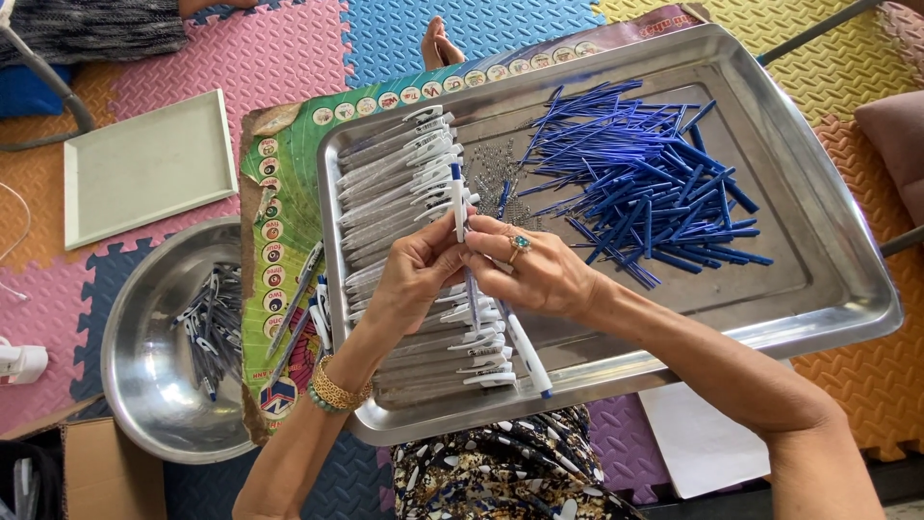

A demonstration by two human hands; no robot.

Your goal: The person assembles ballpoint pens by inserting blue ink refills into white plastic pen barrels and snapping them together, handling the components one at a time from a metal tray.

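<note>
My left hand [416, 274] and my right hand [539, 270] meet over a steel tray [818, 289], both pinching one white pen with a blue tip [459, 200] held upright. My right hand, with a green-stone ring, also grips further pens, one white-and-blue pen [527, 354] sticking out below the palm. A long row of white pen barrels [395, 178] fills the tray's left side. A heap of blue refills [645, 183] lies at the tray's right, and small metal springs [496, 173] are scattered between them.
A round steel bowl [135, 356] with several finished pens sits at the left on coloured foam mats. A pale flat tray [144, 164] lies at the upper left, a cardboard box [96, 472] at the lower left. A few pens [308, 318] lie beside the steel tray.
</note>
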